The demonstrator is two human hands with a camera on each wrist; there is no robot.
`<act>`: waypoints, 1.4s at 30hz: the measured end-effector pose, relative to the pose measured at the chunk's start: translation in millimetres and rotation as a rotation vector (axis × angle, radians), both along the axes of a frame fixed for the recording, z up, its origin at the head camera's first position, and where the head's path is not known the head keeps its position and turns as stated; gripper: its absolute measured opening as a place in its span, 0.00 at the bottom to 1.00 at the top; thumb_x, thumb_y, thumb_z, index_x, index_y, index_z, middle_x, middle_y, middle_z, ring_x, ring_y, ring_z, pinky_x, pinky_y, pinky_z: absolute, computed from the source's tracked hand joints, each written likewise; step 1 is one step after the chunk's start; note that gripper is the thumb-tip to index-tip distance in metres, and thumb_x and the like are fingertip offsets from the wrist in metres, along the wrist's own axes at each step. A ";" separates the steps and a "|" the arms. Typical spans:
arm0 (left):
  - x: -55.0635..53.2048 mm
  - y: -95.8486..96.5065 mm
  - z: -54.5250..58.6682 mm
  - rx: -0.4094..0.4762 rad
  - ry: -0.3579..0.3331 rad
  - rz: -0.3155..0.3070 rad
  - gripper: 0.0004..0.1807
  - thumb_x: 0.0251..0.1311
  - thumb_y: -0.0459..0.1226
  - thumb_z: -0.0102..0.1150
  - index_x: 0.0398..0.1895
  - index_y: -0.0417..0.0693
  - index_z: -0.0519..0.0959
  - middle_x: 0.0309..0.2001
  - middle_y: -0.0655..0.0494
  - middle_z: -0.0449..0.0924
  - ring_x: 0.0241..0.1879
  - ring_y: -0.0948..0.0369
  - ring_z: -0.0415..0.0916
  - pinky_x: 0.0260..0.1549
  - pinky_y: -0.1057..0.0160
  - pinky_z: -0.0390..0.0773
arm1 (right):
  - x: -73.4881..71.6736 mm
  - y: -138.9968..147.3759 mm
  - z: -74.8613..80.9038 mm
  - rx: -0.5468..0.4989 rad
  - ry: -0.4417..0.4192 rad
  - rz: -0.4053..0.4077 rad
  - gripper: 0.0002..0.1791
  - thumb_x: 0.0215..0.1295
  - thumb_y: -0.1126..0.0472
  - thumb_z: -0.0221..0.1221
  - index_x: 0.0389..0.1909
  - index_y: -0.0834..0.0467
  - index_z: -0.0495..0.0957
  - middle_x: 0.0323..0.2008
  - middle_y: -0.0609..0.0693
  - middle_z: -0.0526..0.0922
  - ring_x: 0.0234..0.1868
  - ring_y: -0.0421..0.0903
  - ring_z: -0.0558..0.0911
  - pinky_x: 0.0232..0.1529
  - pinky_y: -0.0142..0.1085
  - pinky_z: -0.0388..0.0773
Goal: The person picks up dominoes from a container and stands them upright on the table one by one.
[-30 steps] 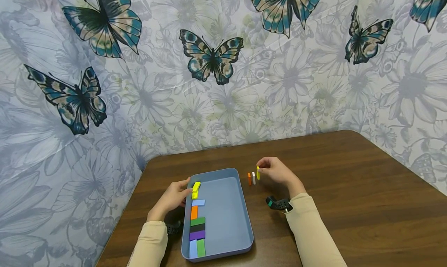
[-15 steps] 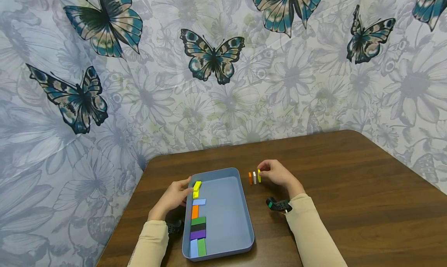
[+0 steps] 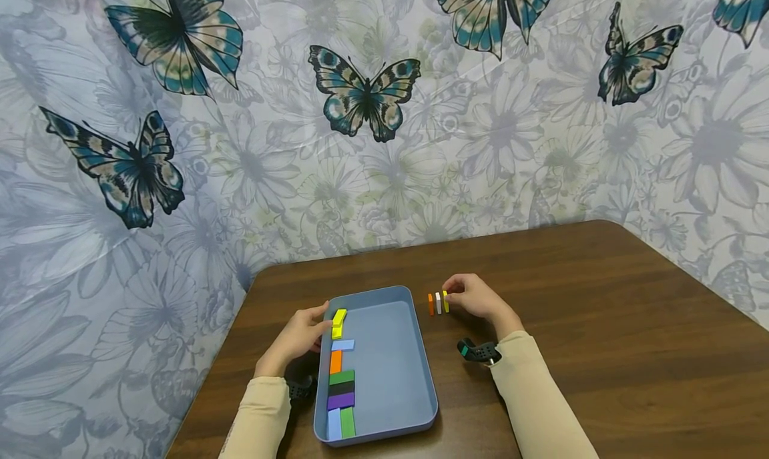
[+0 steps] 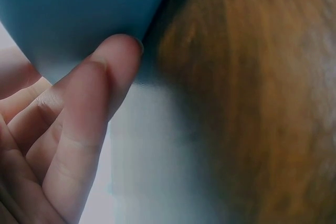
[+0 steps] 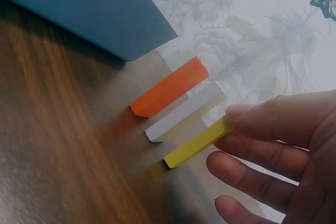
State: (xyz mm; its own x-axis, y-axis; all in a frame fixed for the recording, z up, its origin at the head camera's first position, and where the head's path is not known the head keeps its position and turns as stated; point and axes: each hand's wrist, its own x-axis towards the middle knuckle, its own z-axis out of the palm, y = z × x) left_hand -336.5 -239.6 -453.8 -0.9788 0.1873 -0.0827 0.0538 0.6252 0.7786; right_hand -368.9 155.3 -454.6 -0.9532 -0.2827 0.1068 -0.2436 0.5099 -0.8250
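Note:
With its thumb and index finger, my right hand pinches the top of a slim yellow block. That block stands on end on the table, last in a row with a white block and an orange block, small gaps between them. My left hand grips the left wall of a blue-grey tray, thumb at the rim and fingers outside. The left wrist view has the fingers pressed against the tray's outer side.
Along the tray's left side lie several flat coloured blocks, among them a purple block, an orange block and a tilted yellow block. The brown wooden table ends at a wall with butterfly prints.
My right hand has lowered the yellow block slightly, bringing it level beside the white block. The left hand keeps its grip on the tray.

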 end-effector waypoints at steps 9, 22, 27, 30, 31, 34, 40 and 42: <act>-0.1 0.5 0.1 0.004 0.001 0.003 0.32 0.72 0.37 0.55 0.77 0.46 0.60 0.52 0.40 0.84 0.28 0.57 0.82 0.33 0.56 0.86 | -0.2 -0.5 -0.1 -0.006 -0.002 0.002 0.08 0.65 0.69 0.60 0.44 0.66 0.80 0.43 0.58 0.83 0.45 0.50 0.79 0.49 0.44 0.77; 1.1 0.8 -0.2 0.010 -0.001 0.010 0.32 0.72 0.36 0.55 0.77 0.46 0.61 0.55 0.37 0.82 0.29 0.57 0.82 0.33 0.55 0.86 | 3.6 3.9 19.2 0.003 0.040 0.007 0.12 0.68 0.66 0.60 0.49 0.67 0.79 0.45 0.58 0.83 0.49 0.52 0.81 0.52 0.46 0.78; 2.2 1.2 0.9 0.005 -0.002 0.009 0.32 0.72 0.36 0.55 0.77 0.46 0.61 0.51 0.39 0.84 0.29 0.57 0.82 0.33 0.55 0.86 | 9.6 0.8 36.6 0.009 0.063 0.018 0.11 0.69 0.63 0.60 0.49 0.62 0.79 0.47 0.57 0.83 0.51 0.52 0.81 0.53 0.46 0.78; 2.7 0.7 1.9 0.000 0.001 0.011 0.32 0.72 0.36 0.55 0.77 0.46 0.61 0.50 0.40 0.84 0.29 0.57 0.82 0.33 0.55 0.86 | 13.8 -7.8 48.6 0.001 0.087 0.051 0.11 0.69 0.63 0.60 0.49 0.63 0.80 0.47 0.57 0.84 0.50 0.52 0.82 0.52 0.46 0.79; 2.7 0.8 2.0 0.002 -0.001 0.014 0.32 0.72 0.36 0.55 0.77 0.46 0.61 0.51 0.40 0.84 0.29 0.57 0.82 0.33 0.56 0.86 | 15.7 -11.9 52.8 0.000 0.092 0.065 0.11 0.69 0.63 0.60 0.49 0.62 0.80 0.46 0.57 0.84 0.50 0.52 0.82 0.52 0.45 0.79; 2.8 1.1 1.7 0.007 0.002 0.009 0.32 0.72 0.36 0.55 0.77 0.46 0.61 0.52 0.40 0.83 0.28 0.57 0.81 0.32 0.56 0.86 | 20.8 -27.7 63.6 -0.005 0.102 0.131 0.12 0.69 0.62 0.61 0.50 0.62 0.80 0.46 0.56 0.84 0.49 0.51 0.82 0.51 0.45 0.80; 2.9 1.0 0.5 0.009 0.005 0.001 0.32 0.72 0.37 0.56 0.77 0.46 0.61 0.54 0.40 0.83 0.27 0.58 0.79 0.31 0.56 0.85 | 27.5 -70.6 75.2 0.009 0.095 0.297 0.13 0.69 0.61 0.62 0.52 0.61 0.81 0.48 0.54 0.84 0.49 0.47 0.82 0.49 0.40 0.80; 2.8 0.4 0.8 0.010 0.005 0.002 0.32 0.72 0.36 0.56 0.77 0.46 0.62 0.55 0.40 0.82 0.27 0.57 0.79 0.31 0.56 0.85 | 28.1 -85.5 77.9 0.015 0.093 0.345 0.14 0.69 0.61 0.62 0.52 0.60 0.81 0.48 0.54 0.84 0.49 0.46 0.82 0.50 0.38 0.81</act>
